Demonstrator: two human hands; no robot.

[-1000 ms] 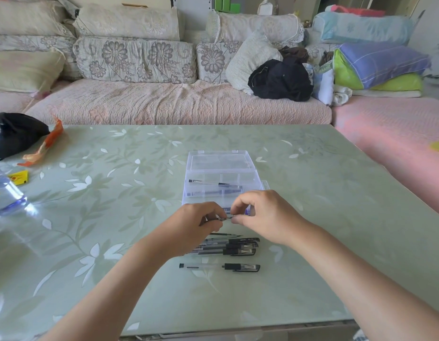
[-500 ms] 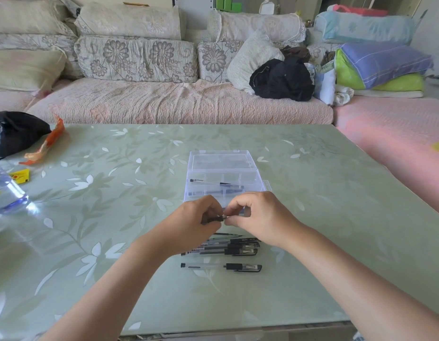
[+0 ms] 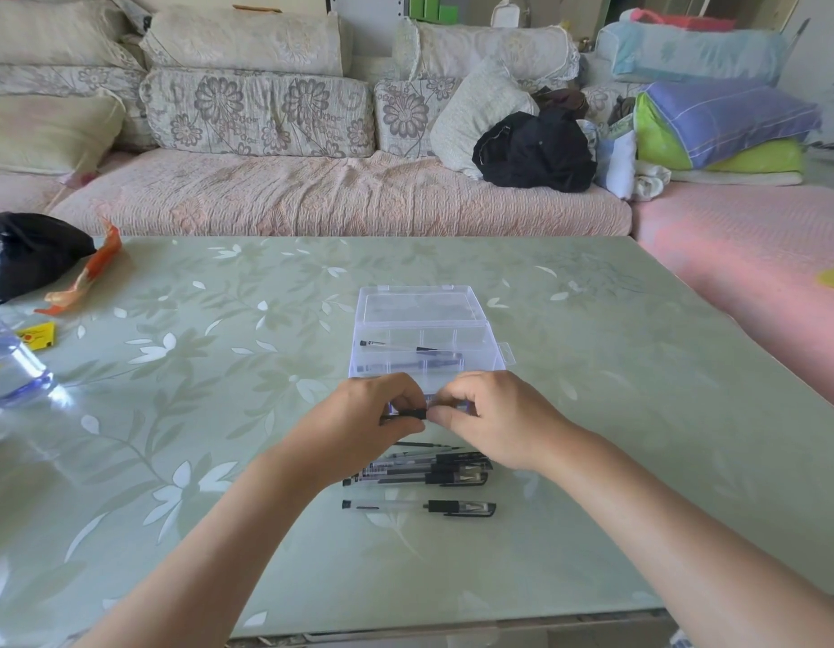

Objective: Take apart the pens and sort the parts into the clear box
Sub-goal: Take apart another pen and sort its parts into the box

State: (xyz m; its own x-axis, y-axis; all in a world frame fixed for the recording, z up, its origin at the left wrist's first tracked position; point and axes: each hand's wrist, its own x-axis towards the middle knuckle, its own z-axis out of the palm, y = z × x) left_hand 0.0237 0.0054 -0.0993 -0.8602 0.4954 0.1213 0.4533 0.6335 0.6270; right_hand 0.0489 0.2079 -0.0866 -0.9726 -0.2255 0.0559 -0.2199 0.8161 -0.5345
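A clear plastic box (image 3: pixel 494 353) stands open in the middle of the table, with thin pen parts (image 3: pixel 408 355) lying in its compartments. Just in front of it my left hand (image 3: pixel 368 423) and my right hand (image 3: pixel 494 418) meet, both pinching one small black pen piece (image 3: pixel 412 413) between their fingertips. Most of that piece is hidden by my fingers. Under my wrists lies a pile of black-capped pens (image 3: pixel 424 470). One single pen (image 3: pixel 419 507) lies apart, nearer to me.
A water bottle (image 3: pixel 10 367) lies at the table's left edge, beside a yellow tag (image 3: pixel 36 336), an orange wrapper (image 3: pixel 85 273) and a black bag (image 3: pixel 24 252). A sofa with cushions runs behind the table (image 3: pixel 616 413).
My two hands have drawn closer together over the pen piece, and the visible part between them has become shorter. The box and the pens on the table have not moved.
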